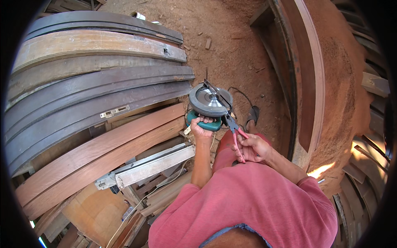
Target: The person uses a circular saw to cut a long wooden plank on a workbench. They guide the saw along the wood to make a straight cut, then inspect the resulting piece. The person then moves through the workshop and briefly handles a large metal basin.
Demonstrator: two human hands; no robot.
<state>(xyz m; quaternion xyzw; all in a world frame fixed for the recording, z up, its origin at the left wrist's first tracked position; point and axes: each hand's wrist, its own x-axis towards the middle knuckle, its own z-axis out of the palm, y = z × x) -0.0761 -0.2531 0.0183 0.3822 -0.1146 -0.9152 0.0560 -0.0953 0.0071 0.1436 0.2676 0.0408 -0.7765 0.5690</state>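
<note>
My left hand (202, 127) is closed around the green handle (213, 125) of the circular saw (210, 108) ahead of my body, apparently keeping its blade side steady and upturned. My right hand (254, 148), partly curled, grips the pliers (232, 125) by their pink handles, head at the saw's near edge; contact unconfirmed.

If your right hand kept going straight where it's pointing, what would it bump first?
Probably the circular saw with a green body and round grey guard. The right hand aims its red-handled metal pliers there; they might be touching already, but depth is unclear.
</note>
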